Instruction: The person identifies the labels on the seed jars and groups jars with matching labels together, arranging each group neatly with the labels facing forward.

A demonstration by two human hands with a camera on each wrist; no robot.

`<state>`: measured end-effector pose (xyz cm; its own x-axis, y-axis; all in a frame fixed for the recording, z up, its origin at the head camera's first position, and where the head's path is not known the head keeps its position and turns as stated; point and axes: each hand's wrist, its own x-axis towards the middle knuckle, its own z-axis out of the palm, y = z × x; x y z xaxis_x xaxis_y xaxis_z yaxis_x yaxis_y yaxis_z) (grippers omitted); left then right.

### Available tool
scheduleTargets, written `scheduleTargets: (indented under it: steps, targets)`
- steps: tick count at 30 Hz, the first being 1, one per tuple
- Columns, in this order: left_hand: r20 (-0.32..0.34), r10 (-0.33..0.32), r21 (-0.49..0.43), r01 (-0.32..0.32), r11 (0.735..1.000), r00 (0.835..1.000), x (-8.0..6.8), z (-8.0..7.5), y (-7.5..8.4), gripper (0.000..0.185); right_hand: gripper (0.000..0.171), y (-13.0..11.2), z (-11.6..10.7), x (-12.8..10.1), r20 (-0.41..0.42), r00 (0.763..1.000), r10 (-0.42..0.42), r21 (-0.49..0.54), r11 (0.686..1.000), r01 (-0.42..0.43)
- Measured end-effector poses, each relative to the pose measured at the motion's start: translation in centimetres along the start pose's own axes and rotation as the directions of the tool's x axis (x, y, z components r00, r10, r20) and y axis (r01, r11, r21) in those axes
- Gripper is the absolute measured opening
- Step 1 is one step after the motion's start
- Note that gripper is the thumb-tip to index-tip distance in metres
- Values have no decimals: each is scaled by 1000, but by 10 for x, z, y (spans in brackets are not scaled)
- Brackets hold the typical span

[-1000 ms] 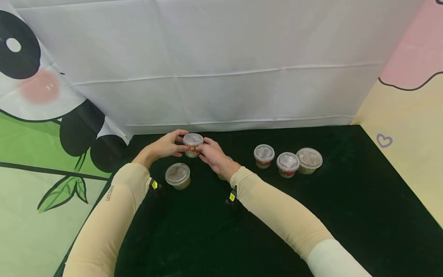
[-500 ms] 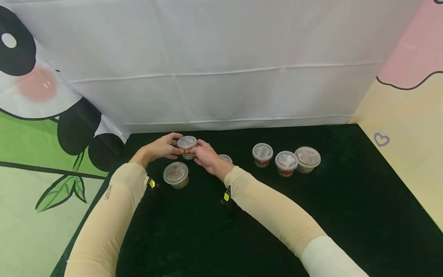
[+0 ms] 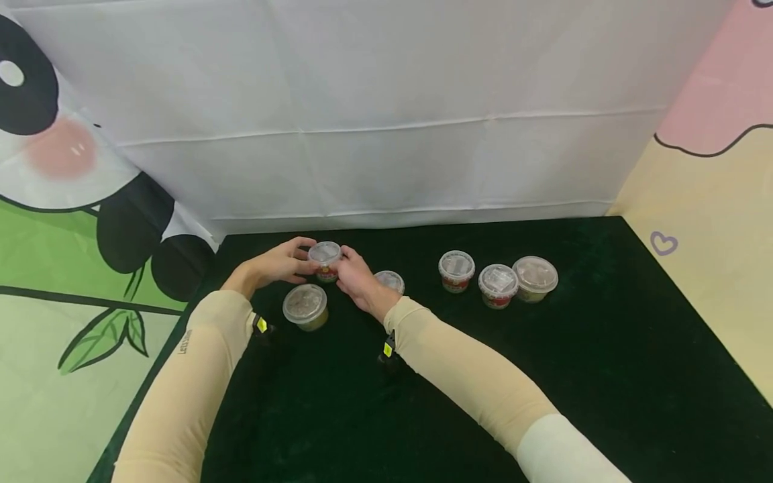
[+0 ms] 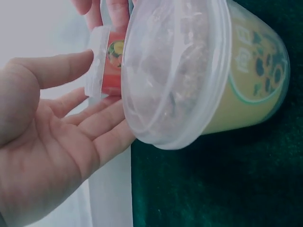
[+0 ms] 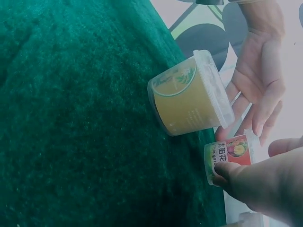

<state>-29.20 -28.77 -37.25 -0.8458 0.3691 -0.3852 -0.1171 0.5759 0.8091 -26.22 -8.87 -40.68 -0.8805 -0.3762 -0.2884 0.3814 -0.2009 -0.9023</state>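
Observation:
A small lidded plastic tub with a red label [image 3: 325,253] stands near the table's back edge, between both hands. My right hand [image 3: 361,282] pinches it from the right; in the right wrist view its thumb [image 5: 227,171] presses on the printed label. From the left, my left hand [image 3: 279,261] holds the same tub, thumb [image 4: 75,66] at the lid and fingers reaching round the far side. Just in front stands a wider lidded tub [image 3: 304,306] with yellowish contents, which covers part of the small one in the left wrist view.
Partly hidden by the right wrist is another lidded tub [image 3: 390,280]. Farther right stand two red-labelled tubs [image 3: 456,270] [image 3: 498,284] and a wider tub [image 3: 536,276]. Dark green cloth [image 3: 483,376] covers the table, and a white curtain [image 3: 392,168] hangs behind it.
Both hands have shifted slightly left and nearer with the small red-labelled tub. The tub behind the right wrist shows more now. The other tubs stay in place.

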Motion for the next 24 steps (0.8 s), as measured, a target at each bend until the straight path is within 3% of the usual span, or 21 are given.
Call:
scheduleTargets:
  steps: [5,10,19,24]
  targets:
    - [11,6,-23,-6,1000,1000,-2,-1,-5,63,60,3,5,2,-30,1000,-2,13,1000,3]
    - [14,-9,9,8,1000,1000,-2,0,-9,61,57,8,9,4,-65,998,15,-8,1000,-16]
    - [-9,-36,68,37,997,999,-3,7,-6,59,53,13,12,5,-107,993,-43,-217,976,19]
    - [-12,-55,68,56,996,998,-2,12,-1,59,53,19,12,7,-139,990,-34,-240,971,0]
